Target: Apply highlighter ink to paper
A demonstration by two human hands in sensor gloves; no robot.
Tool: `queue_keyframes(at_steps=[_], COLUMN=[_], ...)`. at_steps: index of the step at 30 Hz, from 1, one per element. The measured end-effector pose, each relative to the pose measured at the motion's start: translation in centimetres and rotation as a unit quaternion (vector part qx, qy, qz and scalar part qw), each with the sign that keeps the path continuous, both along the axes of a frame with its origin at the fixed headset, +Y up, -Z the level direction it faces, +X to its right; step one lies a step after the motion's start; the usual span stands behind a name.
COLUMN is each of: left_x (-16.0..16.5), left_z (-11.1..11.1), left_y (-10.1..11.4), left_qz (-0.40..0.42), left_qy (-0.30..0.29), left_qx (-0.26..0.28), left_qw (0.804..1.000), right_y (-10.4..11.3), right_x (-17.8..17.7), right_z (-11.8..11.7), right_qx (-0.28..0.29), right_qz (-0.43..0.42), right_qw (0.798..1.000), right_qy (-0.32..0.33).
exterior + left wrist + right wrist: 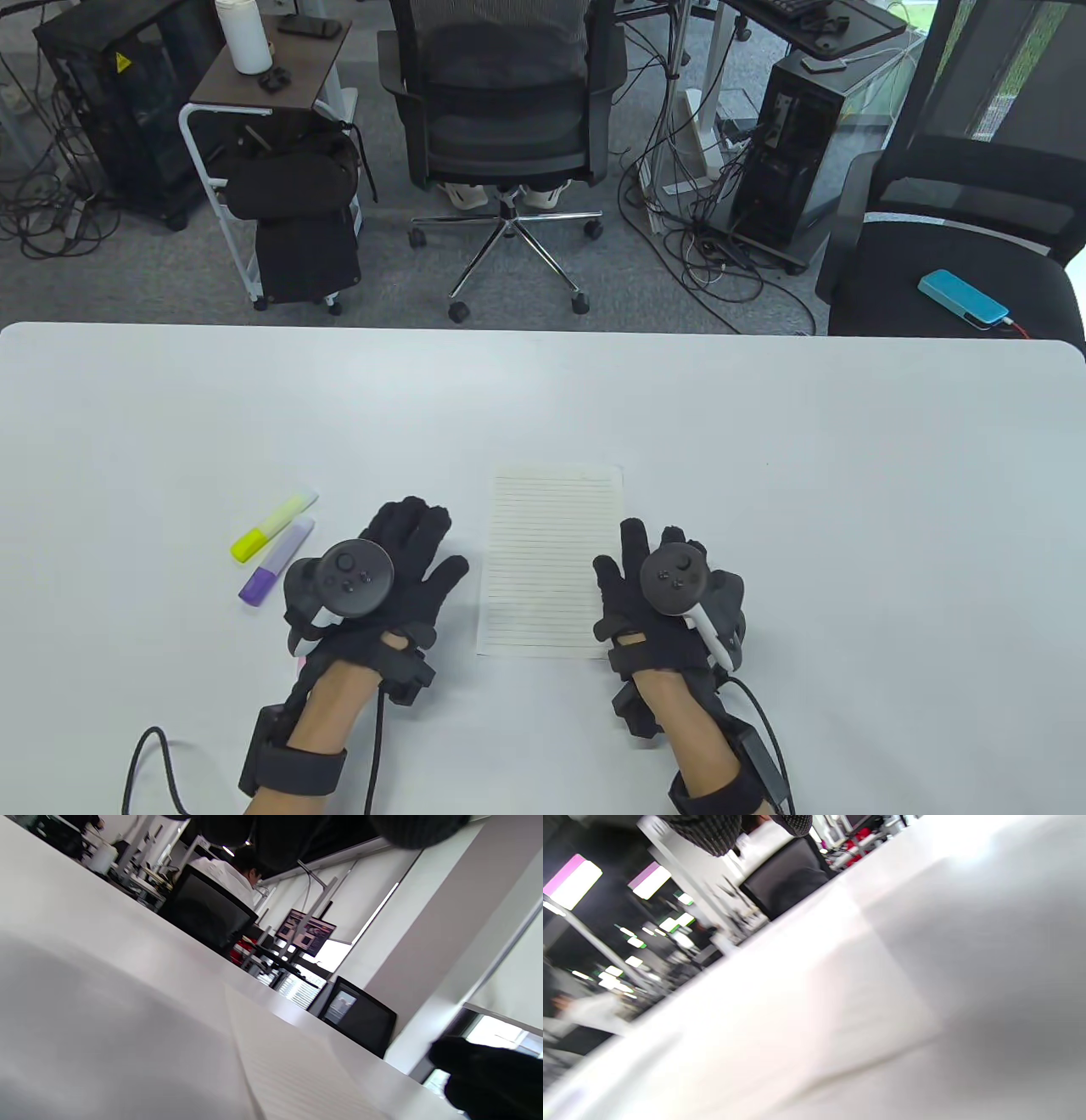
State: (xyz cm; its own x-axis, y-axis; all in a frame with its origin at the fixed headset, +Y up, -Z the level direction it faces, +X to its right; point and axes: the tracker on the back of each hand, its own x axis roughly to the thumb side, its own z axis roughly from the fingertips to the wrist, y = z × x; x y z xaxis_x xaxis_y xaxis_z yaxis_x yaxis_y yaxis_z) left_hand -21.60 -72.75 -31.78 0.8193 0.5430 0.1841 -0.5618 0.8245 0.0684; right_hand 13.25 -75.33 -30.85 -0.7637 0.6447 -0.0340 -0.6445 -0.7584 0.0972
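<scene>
A lined sheet of paper (547, 560) lies on the white table (764, 424) between my hands; it also shows in the left wrist view (288, 1069). A yellow highlighter (271, 526) and a purple highlighter (277, 562) lie side by side, capped, left of my left hand. My left hand (407, 552) rests flat on the table, fingers spread, just left of the paper and holding nothing. My right hand (653, 569) rests flat at the paper's right edge, thumb side over the edge, holding nothing.
The table's far edge (543, 327) runs across the middle of the table view, with office chairs (509, 110) and computer towers beyond it. Glove cables (153, 764) trail off the near edge by both wrists.
</scene>
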Motion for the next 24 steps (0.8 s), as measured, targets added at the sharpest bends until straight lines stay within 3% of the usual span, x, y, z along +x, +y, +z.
queue_keyframes(at_steps=[5, 10, 14, 24], left_x=[-4.0, -6.8, -6.8, -5.0], left_z=[0.2, 0.5, 0.3, -0.6], left_y=[1.0, 0.3, -0.1, -2.4], left_qz=[-0.085, -0.092, -0.178, -0.275], left_qy=[0.158, 0.269, 0.3, 0.29], left_qx=[-0.054, -0.176, -0.238, -0.303], left_qw=[0.982, 0.942, 0.907, 0.865], right_y=[0.7, 0.7, 0.5, 0.5], right_x=[1.1, 1.5, 1.6, 1.2], right_z=[0.9, 0.9, 0.8, 0.8], right_qx=[0.031, 0.024, 0.014, 0.0], right_qz=[-0.113, -0.13, -0.146, -0.15], right_qw=[0.993, 0.991, 0.988, 0.987], right_qy=[0.027, 0.034, 0.039, 0.05])
